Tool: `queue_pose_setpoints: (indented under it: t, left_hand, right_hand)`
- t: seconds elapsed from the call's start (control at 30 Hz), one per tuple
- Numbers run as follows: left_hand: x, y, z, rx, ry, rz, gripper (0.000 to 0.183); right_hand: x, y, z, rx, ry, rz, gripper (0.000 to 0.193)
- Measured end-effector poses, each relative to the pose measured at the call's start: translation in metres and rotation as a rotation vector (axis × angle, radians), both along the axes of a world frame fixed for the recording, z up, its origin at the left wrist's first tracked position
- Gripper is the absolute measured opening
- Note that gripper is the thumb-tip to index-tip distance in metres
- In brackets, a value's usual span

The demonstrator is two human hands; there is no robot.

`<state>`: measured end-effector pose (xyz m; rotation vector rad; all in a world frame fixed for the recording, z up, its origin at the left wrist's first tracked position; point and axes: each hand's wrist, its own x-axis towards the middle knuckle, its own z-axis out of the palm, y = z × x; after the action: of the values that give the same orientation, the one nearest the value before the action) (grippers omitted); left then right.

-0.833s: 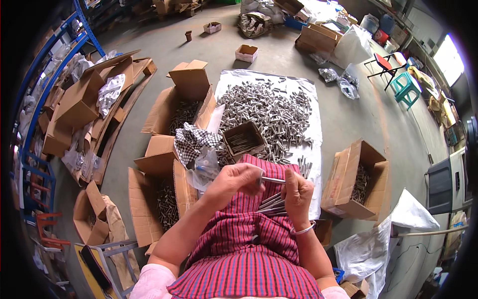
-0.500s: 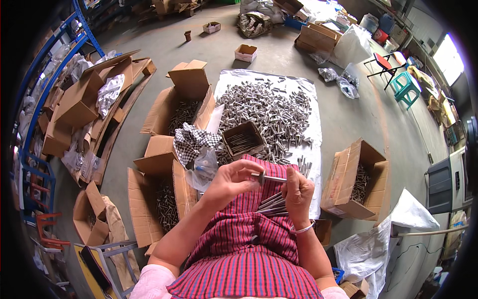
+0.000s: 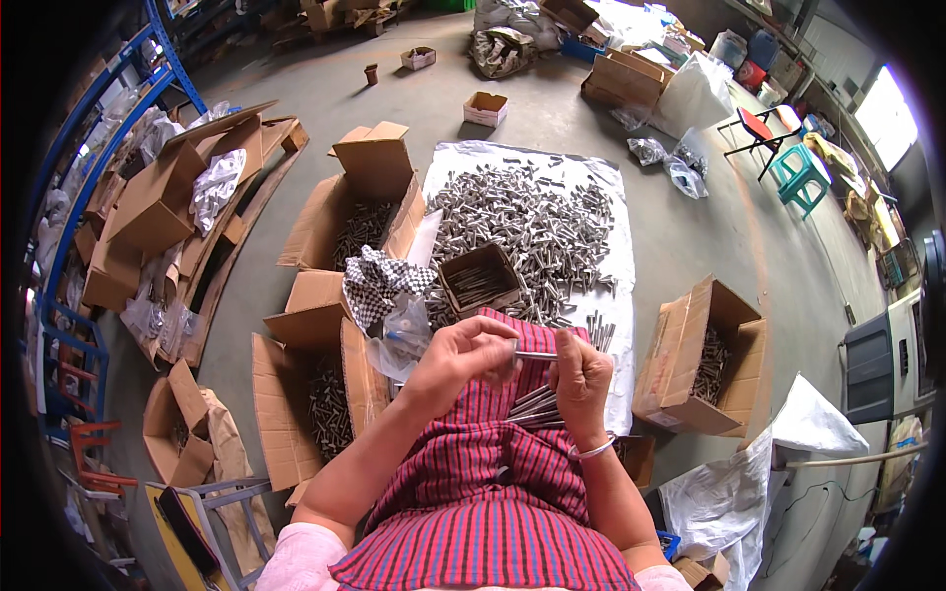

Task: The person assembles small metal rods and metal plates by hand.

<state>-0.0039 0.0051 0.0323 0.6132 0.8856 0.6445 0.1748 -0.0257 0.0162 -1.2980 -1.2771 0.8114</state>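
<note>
Above my lap my two hands hold a thin metal rod (image 3: 535,356) lying roughly level between them. My right hand (image 3: 585,382) grips its right end, thumb on top. The fingers of my left hand (image 3: 461,357) are closed round the left end, somewhat blurred; what small part they cover there is hidden. Several long metal rods (image 3: 535,407) lie across my striped apron (image 3: 483,502), below the right hand. Just beyond my hands stands a small open box (image 3: 485,303) with thin metal pieces inside. Past it a heap of short metal pins (image 3: 522,217) covers a white sheet (image 3: 619,295).
Open cartons of metal parts stand at my left, a far one (image 3: 379,167) and a near one (image 3: 281,394), with a checkered cloth (image 3: 379,286) between. Another carton (image 3: 680,369) stands at my right. Farther right are a green stool (image 3: 800,177) and a red chair (image 3: 757,126).
My left fingers have closed farther over the rod's left end, where a dark disc showed before. The right hand has shifted slightly left and down.
</note>
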Motion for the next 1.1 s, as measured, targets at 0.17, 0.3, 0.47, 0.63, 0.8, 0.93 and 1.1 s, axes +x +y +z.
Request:
queue_pose_setpoints:
  t: [0.17,0.3,0.47,0.63,0.8,0.93,1.1]
  left_hand:
    - [0.000,-0.001,-0.004,0.452,-0.225,0.103,0.021]
    - [-0.002,-0.005,-0.007,0.387,-0.086,-0.025,0.020]
    - [-0.004,0.007,-0.009,0.088,-0.165,-0.106,0.029]
    - [0.025,-0.006,-0.001,0.671,-0.157,0.227,0.028]
    - [0.008,0.008,-0.024,0.085,-0.101,-0.193,0.038]
    - [0.025,0.000,-0.002,0.462,-0.218,0.309,0.029]
    - [0.021,-0.001,-0.007,0.296,-0.182,0.093,0.045]
  right_hand:
    - [0.000,-0.001,0.005,-0.015,0.092,0.013,0.048]
    - [0.002,-0.002,-0.003,0.012,0.002,-0.018,0.048]
    - [0.002,0.001,-0.007,0.009,0.002,0.000,0.048]
    - [0.004,0.004,-0.008,-0.005,0.065,-0.019,0.048]
    - [0.010,0.005,-0.012,-0.013,0.056,-0.029,0.047]
    - [0.008,0.007,-0.013,-0.018,0.069,-0.033,0.047]
    - [0.003,0.005,-0.009,0.006,0.023,-0.029,0.048]
